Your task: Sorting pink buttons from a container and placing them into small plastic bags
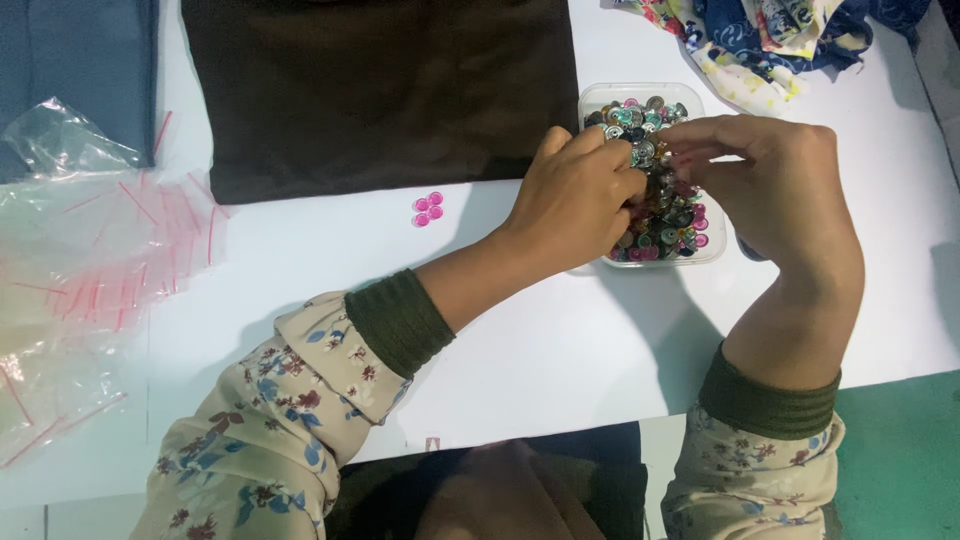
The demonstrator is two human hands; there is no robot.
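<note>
A clear plastic tray full of several small colourful buttons stands on the white table. My left hand reaches into it from the left, fingertips pinched among the buttons. My right hand comes over the tray from the right, fingers curled at the same spot. The fingertips of both hands meet above the buttons; what they pinch is hidden. A small cluster of pink buttons lies on the table left of my left hand.
A dark brown cloth lies at the back. A pile of clear zip bags with red strips covers the left side. Blue fabric sits back left, patterned fabric back right. The table's edge runs bottom right.
</note>
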